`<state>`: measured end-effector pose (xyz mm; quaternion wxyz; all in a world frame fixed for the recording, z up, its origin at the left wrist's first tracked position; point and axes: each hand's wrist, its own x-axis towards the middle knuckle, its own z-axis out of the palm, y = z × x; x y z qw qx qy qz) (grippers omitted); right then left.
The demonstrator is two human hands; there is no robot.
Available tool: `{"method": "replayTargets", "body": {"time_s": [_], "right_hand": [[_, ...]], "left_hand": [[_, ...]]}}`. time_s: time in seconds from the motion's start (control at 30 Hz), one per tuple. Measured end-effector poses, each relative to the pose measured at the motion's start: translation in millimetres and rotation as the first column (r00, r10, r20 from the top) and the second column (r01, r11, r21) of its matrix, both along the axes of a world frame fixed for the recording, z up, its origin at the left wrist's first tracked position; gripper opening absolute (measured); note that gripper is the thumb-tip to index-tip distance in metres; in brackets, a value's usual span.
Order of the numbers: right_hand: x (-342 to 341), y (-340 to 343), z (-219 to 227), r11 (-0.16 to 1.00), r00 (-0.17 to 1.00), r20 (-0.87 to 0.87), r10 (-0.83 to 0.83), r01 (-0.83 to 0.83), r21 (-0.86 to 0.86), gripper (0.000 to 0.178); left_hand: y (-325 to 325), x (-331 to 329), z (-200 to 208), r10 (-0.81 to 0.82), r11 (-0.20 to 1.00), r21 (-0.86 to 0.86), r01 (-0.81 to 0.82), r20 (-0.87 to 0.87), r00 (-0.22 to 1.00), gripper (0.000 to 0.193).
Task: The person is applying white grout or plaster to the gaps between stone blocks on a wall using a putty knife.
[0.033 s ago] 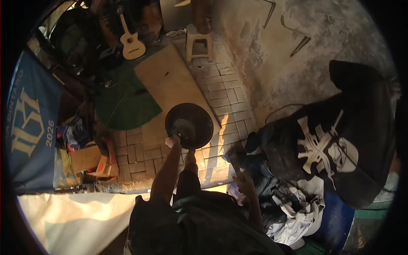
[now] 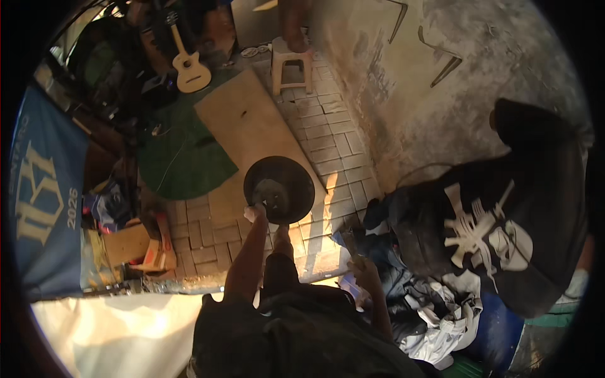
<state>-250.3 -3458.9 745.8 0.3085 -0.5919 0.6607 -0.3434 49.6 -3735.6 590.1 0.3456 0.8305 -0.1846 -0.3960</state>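
My left hand [image 2: 254, 213] is closed on the near rim of a round black bowl-like container [image 2: 301, 196]. Greyish matter [image 2: 272, 196] with a few pale specks lies in its middle; I cannot make out what it is. The container is held out in front of me, over a brown board. At my right side, my right hand [image 2: 365, 273] grips the handle of a flat-bladed tool [image 2: 351, 244], like a scraper or trowel, with its blade pointing away from me. Just right of that hand lies a heap of clothes [image 2: 435, 321].
A brown board [image 2: 242, 116] and a green mat [image 2: 183, 148] lie on the brick floor [image 2: 334, 135]. Behind stand a guitar [image 2: 192, 74] and a plastic stool [image 2: 292, 66]. A stained wall [image 2: 428, 107] and hanging black garment [image 2: 542, 176] are right, a blue banner [image 2: 50, 201] left.
The view has shifted slightly, so the background sits a little lower and to the left. Both hands keep their holds, almost in the same places.
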Motion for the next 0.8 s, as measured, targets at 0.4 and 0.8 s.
{"method": "replayTargets", "body": {"time_s": [0.4,0.8], "right_hand": [[-59,-316,-40,0.782,0.877,-0.169,-0.449,0.477,0.402,0.038],[-132,-725,-257,0.811,0.813,0.006,-0.582,0.58,0.078,0.026]], "left_hand": [[-298,-34,-28,-0.122,0.988,0.121,0.099,0.203,0.972,0.032],[-589,-134,-137,-0.229,0.973,-0.022,0.229,-0.018,0.973,0.033]]}}
